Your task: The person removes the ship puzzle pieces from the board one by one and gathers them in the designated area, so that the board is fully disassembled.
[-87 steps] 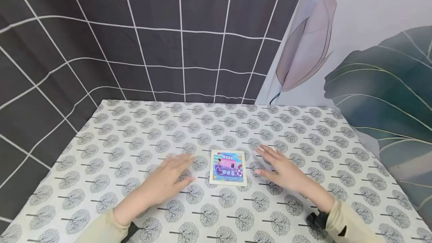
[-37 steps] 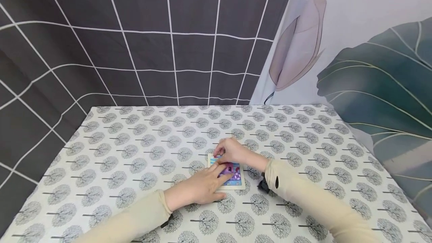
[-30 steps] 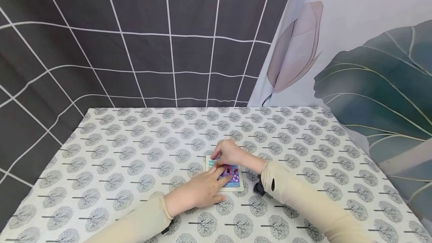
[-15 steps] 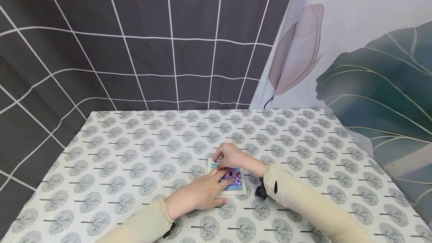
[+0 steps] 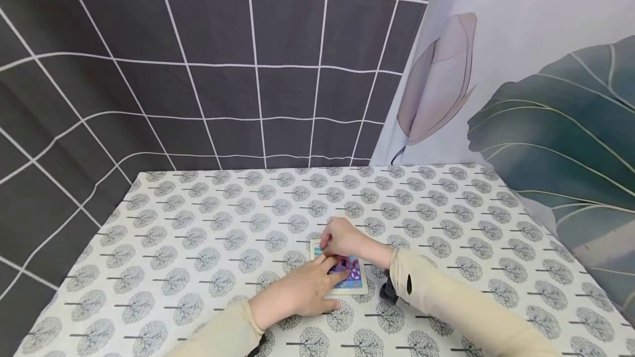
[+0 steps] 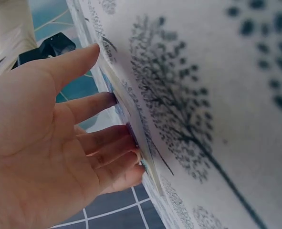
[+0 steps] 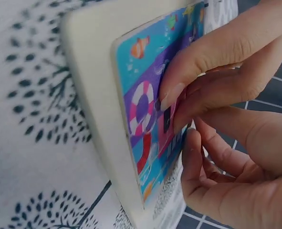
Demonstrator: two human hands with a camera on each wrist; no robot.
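A small square picture puzzle in a cream frame lies on the tree-print cloth. Its bright picture shows a pink-and-white life ring in the right wrist view. My left hand reaches over from the near left, fingers spread, fingertips on the picture. In the left wrist view the thumb of the left hand stays apart from the other fingers. At the far left corner my right hand bends down with curled fingers, thumb and index tips together at the puzzle's edge. What sits between those tips is hidden.
White cloth printed with grey trees covers the table. Behind it hangs a dark curtain with white grid lines, and a leaf-print curtain is at the right. A black wrist strap shows by the right sleeve.
Both hands, earlier open on either side of the puzzle, have come in onto it. Over the last second they have held nearly the same pose while the head view tilted slightly upward.
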